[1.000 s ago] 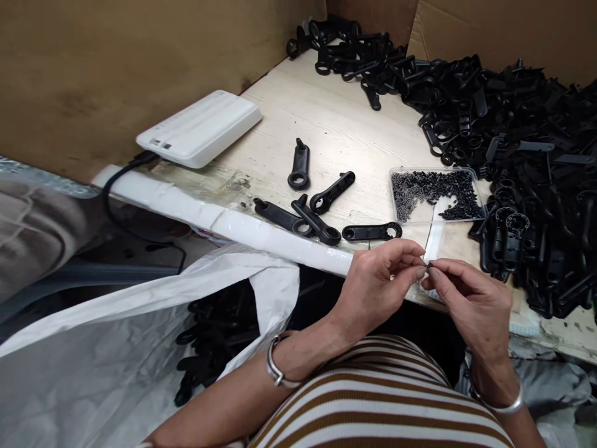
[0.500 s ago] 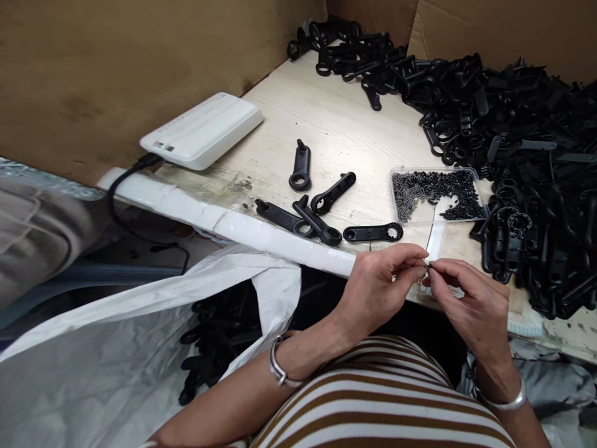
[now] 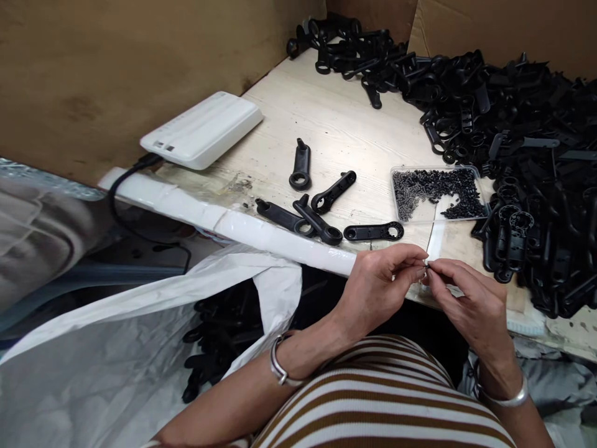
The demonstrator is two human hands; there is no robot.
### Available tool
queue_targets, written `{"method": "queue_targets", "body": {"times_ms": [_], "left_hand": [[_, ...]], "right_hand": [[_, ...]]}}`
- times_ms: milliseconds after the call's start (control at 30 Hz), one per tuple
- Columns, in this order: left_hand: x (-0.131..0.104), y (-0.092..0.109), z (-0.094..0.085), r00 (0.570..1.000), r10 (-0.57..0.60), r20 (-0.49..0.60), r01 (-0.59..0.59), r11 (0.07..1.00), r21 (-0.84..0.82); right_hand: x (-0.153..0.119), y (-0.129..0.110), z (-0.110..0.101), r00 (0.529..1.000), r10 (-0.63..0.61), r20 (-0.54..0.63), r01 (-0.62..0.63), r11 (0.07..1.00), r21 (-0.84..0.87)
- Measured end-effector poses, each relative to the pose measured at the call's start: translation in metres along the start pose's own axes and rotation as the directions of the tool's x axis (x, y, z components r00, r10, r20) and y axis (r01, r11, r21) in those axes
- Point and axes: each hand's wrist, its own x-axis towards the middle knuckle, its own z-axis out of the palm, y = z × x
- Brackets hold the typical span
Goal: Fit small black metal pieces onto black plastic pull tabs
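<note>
My left hand and my right hand meet fingertip to fingertip at the table's front edge. Between the pinched fingers of both hands is a tiny dark part, too small to make out fully. Just beyond them lies a clear plastic box with small black pieces on one side and tiny metal springs on the other. A black lever piece with a ring end rests left of the box, near my left hand. Several similar pieces lie farther left.
A large heap of black plastic parts covers the right and back of the table. A white device with a black cable sits at left. An open white bag holding black parts hangs below the edge.
</note>
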Motion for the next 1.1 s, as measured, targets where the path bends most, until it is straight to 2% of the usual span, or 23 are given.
{"method": "queue_targets", "body": {"times_ms": [267,400,467,533,600,667,700,767,833,900,1000,1100], "left_hand": [[-0.001,-0.001,-0.002,1.000,-0.011,0.024,0.009,0.998,0.054],[-0.003,0.001,-0.003,0.998,0.053,0.030,-0.055,0.994,0.093],[-0.004,0.003,-0.006,0.991,0.131,0.025,-0.133,0.974,0.182],[-0.004,0.006,-0.014,0.966,0.257,0.011,-0.244,0.901,0.358],[-0.004,0.009,-0.026,0.913,0.407,0.029,-0.352,0.751,0.559],[0.000,0.012,-0.039,0.881,0.462,0.100,-0.386,0.582,0.716],[0.003,0.012,-0.045,0.892,0.428,0.143,-0.372,0.518,0.770],[0.009,0.013,-0.055,0.937,0.286,0.203,-0.318,0.448,0.835],[0.015,0.011,-0.060,0.964,0.149,0.221,-0.265,0.436,0.860],[0.021,0.007,-0.061,0.971,0.077,0.225,-0.235,0.448,0.863],[0.025,0.001,-0.059,0.971,0.057,0.233,-0.231,0.493,0.839],[0.024,-0.003,-0.051,0.956,0.134,0.259,-0.288,0.573,0.767]], "right_hand": [[-0.002,0.004,0.002,0.999,0.028,-0.030,-0.028,0.999,0.019],[-0.002,0.003,0.003,0.999,0.035,-0.038,-0.034,0.999,0.023],[-0.003,0.004,0.002,0.998,0.051,-0.044,-0.050,0.999,0.021],[-0.004,0.004,0.001,0.996,0.079,-0.049,-0.078,0.997,0.021],[-0.007,0.005,0.000,0.993,0.115,-0.043,-0.113,0.993,0.027],[-0.009,0.006,-0.001,0.989,0.143,-0.042,-0.141,0.989,0.035],[-0.009,0.006,-0.002,0.988,0.149,-0.043,-0.147,0.988,0.039],[-0.009,0.006,-0.002,0.988,0.146,-0.053,-0.144,0.989,0.041],[-0.008,0.007,-0.003,0.990,0.131,-0.058,-0.129,0.991,0.038],[-0.007,0.007,-0.003,0.991,0.121,-0.062,-0.119,0.992,0.033],[-0.006,0.007,-0.004,0.992,0.109,-0.059,-0.108,0.994,0.030],[-0.005,0.007,-0.006,0.993,0.100,-0.062,-0.099,0.995,0.009]]}}
